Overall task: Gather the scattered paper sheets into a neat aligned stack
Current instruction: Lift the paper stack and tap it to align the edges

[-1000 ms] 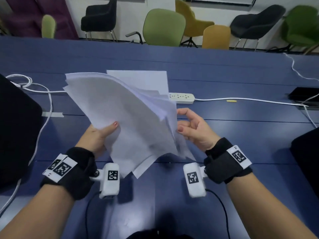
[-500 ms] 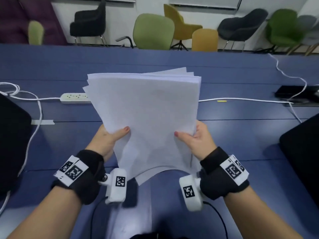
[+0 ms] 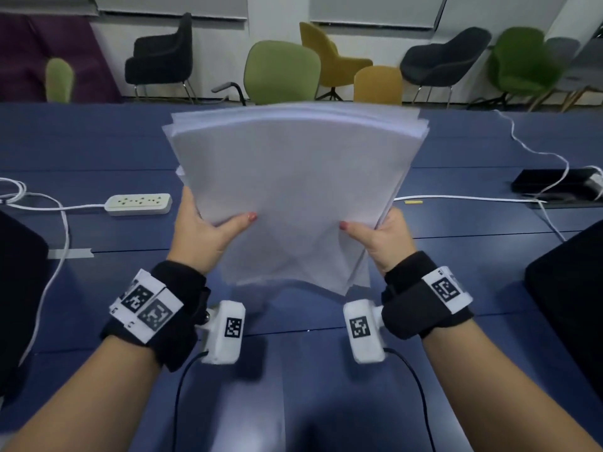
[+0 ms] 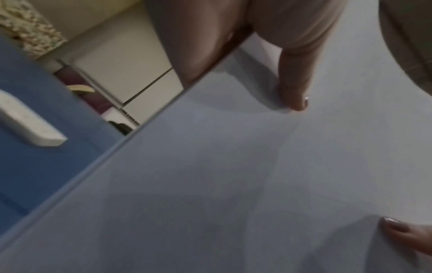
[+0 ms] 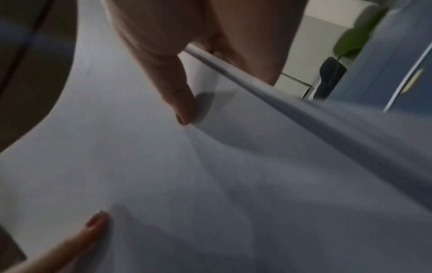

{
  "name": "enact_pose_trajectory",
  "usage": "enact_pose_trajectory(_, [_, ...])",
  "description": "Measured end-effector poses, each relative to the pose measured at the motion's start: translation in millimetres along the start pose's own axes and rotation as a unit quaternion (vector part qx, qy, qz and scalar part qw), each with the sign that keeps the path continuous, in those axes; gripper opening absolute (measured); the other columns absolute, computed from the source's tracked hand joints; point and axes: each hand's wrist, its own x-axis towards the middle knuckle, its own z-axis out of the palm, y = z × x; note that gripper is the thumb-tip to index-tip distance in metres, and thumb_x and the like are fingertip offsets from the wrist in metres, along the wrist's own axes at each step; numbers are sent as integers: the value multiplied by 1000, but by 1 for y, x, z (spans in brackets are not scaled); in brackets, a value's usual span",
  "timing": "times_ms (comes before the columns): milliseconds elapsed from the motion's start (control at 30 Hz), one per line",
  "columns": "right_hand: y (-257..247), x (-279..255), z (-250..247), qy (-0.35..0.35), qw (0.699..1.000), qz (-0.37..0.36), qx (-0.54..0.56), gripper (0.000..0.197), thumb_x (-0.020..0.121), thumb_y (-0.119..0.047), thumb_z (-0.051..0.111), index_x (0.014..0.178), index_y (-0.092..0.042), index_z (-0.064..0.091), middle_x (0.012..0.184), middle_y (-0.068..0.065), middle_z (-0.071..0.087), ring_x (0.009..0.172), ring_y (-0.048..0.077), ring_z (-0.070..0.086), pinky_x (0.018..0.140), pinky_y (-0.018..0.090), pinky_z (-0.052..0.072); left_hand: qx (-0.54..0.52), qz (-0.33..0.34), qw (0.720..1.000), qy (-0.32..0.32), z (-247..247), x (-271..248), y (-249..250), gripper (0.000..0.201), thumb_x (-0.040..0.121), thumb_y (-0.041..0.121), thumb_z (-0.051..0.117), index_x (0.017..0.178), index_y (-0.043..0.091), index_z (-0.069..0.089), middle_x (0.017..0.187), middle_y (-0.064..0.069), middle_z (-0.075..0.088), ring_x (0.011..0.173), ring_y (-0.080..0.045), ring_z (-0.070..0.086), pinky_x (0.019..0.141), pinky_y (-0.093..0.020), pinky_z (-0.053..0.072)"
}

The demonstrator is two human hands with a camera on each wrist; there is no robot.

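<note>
Two hands (image 3: 293, 230) gripping white paper sheets (image 3: 293, 177), edges slightly uneven, above table (image 3: 98, 145).

Bare forearms, black wrist straps (image 3: 173, 308) w/ b&w tag markers, white cabled cam modules (image 3: 225, 334) — red-painted nails (image 3: 252, 216).

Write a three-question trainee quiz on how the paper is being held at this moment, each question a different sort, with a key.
1. True or false: the paper stack lies flat on the table.
2. Which hand grips the stack? A the left hand only, B the right hand only, C both.
3. Fill in: the white thing left of the stack is a power ____.

Key: 1 false; 2 C; 3 strip.
</note>
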Motion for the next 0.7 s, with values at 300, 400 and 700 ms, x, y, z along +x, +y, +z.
enact_pose_trajectory(300, [44, 3, 2, 35, 992, 66, -97, 24, 80, 11, 59, 103, 7, 60, 94, 4, 64, 62, -11, 63, 63, 6, 50, -23, -89, 996, -13, -6, -4, -38, 64, 70, -10, 69, 117, 21, 39, 91, 12, 69, 80, 5, 67, 74, -16, 54])
enact_pose_trajectory(400, [45, 5, 0, 34, 992, 70, -103, 30, 77, 9, 62, 106, 4, 57, 96, 7, 65, 66, -11, 63, 68, 11, 51, 0, -106, 991, -75, -12, 1, -39, 41, 72, -6, 70, 98, 22, 58, 81, 22, 73, 80, 2, 68, 71, -11, 52])
enact_pose_trajectory(700, [15, -14, 19, 150, 982, -97, -60, 86, 63, -10, 67, 132, -35, 22, 113, -2, 49, 102, 17, 57, 88, 33, 50, 17, -65, 996, -59, -5, -14, -30, 33, 64, 6, 78, 86, 25, 62, 76, 27, 71, 76, 8, 66, 70, -7, 49])
